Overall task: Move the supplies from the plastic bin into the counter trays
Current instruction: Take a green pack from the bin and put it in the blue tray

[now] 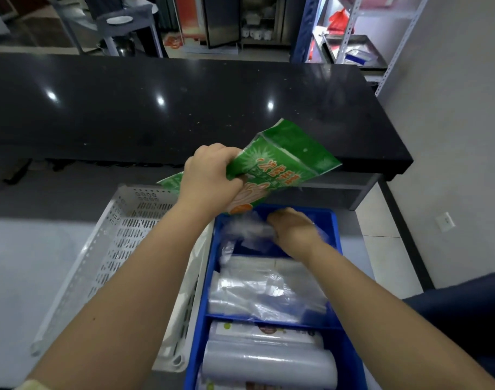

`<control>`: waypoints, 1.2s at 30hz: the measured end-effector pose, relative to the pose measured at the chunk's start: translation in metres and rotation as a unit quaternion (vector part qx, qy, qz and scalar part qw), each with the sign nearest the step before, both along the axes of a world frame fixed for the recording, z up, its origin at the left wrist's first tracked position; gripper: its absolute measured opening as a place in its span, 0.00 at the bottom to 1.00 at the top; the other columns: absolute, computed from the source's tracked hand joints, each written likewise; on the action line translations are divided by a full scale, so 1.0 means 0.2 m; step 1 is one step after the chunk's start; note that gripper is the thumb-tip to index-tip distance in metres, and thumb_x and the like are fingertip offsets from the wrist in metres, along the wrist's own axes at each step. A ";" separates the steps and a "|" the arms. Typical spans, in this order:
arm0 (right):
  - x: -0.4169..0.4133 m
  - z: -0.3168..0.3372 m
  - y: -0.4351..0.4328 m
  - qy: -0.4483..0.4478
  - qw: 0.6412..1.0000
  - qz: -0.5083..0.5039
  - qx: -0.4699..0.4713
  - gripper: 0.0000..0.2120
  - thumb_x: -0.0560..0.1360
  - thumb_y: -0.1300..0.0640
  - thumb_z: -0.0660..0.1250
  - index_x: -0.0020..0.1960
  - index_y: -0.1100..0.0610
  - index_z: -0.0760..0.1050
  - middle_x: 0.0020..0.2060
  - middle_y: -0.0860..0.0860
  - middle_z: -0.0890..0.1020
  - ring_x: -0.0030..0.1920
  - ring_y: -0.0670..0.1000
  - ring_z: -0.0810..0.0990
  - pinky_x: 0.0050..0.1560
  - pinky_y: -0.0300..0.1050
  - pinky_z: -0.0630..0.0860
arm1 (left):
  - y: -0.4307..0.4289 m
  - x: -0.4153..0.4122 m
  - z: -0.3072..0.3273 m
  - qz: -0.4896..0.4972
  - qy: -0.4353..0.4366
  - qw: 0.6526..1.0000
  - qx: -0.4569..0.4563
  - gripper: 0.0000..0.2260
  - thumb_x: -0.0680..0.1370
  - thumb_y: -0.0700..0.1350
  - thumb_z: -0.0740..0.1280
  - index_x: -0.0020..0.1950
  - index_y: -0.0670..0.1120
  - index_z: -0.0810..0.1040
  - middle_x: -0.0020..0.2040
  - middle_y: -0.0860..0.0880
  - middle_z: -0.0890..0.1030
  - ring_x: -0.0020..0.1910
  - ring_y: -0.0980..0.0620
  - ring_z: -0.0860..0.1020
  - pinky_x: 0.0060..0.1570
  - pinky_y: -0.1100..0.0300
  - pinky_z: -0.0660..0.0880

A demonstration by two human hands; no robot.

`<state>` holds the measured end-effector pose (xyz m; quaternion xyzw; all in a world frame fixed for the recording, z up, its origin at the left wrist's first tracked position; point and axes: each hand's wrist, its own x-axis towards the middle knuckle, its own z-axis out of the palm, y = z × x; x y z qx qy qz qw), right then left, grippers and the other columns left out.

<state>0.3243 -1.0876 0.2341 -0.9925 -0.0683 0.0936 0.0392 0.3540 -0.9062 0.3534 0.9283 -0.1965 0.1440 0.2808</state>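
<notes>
My left hand (209,175) grips a green printed packet (285,161) and holds it up above the far end of a blue divided tray (336,240). My right hand (294,226) is down in that tray's far compartment, fingers closed on blurred clear plastic bags (246,229). More clear bags (266,291) fill the middle compartment. Rolls of plastic wrap (268,358) lie in the near compartment. A white perforated plastic bin (105,249) stands directly left of the blue tray, and my left forearm crosses over it.
A long black counter top (156,108) runs across behind the tray and bin. A metal shelf rack (353,46) stands at the back right beside a grey wall. A dark chair edge (465,305) shows at the right.
</notes>
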 end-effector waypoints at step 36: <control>-0.52 0.12 -0.23 -0.207 0.977 -0.043 0.033 0.12 0.56 0.74 0.71 0.37 0.62 0.76 0.34 0.56 0.79 0.34 0.58 0.75 0.31 0.47 0.69 | -0.21 0.03 -0.53 -0.074 -0.011 0.992 0.103 0.16 0.69 0.48 0.75 0.55 0.52 0.80 0.56 0.49 0.78 0.58 0.43 0.70 0.54 0.47 0.65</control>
